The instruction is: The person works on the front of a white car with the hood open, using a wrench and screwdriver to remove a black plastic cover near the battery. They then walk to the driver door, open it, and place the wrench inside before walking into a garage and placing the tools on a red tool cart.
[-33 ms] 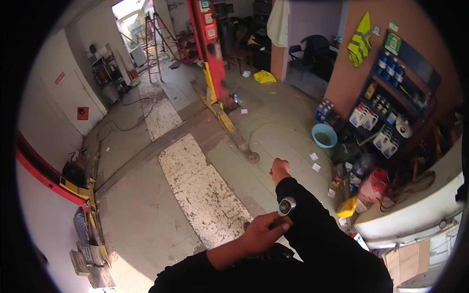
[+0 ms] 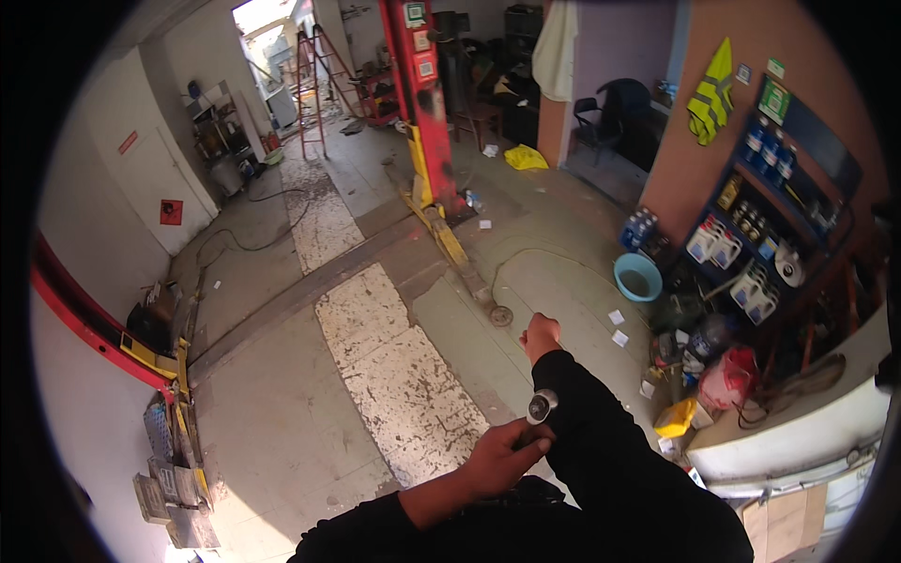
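My left hand is closed around a ratchet wrench. Its round, shiny metal head sticks up from the thumb side of the fist, and the handle is hidden by my fingers and palm. The head lies close against my right forearm's black sleeve, and I cannot tell if they touch. Stretched out ahead, my right hand makes a fist above the floor. No tool shows at that fist, though the inside of the palm is turned away.
A red lift post with a yellow lift arm stands ahead. On the right are a blue basin, a shelf of bottles and a red bag. A ladder stands far back; another red post is left.
The view has shifted slightly, so the room sits a little lower and farther right. The ratchet wrench's head has dropped slightly left. Both hands stay closed.
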`<state>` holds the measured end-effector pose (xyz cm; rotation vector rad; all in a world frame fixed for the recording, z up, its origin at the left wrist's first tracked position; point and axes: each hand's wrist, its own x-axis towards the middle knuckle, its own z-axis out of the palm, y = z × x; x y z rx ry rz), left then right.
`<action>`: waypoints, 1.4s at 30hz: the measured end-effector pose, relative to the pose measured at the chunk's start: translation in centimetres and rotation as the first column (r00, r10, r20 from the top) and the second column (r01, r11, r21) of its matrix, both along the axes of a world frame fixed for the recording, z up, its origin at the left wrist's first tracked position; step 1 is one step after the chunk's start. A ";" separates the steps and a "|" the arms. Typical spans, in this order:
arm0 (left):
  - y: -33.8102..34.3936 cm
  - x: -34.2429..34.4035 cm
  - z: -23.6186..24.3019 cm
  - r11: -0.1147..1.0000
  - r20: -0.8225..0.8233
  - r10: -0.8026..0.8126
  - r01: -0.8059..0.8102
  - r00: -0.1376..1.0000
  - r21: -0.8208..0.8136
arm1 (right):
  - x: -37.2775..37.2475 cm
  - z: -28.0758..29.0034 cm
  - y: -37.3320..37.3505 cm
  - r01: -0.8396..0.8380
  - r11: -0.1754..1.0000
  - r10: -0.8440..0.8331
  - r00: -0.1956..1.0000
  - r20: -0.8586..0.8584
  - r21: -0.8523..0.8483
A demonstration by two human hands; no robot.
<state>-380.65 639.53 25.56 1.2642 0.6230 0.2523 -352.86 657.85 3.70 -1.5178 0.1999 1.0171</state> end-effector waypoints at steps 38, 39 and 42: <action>121.0 -57.8 -32.8 0.871 -0.975 0.132 -0.491 0.176 0.029 | -8.2 -19.6 124.3 -0.315 -0.017 0.557 -0.791 0.253 -0.949; 124.2 -57.4 -33.4 0.857 -0.975 0.133 -0.515 0.178 0.022 | -10.1 -18.2 130.1 -0.579 0.074 0.764 -0.491 0.420 -0.812; 135.9 -57.2 -35.8 0.867 -0.970 0.135 -0.498 0.202 0.017 | -16.0 -14.7 143.7 -0.784 0.411 0.832 0.114 0.543 -0.465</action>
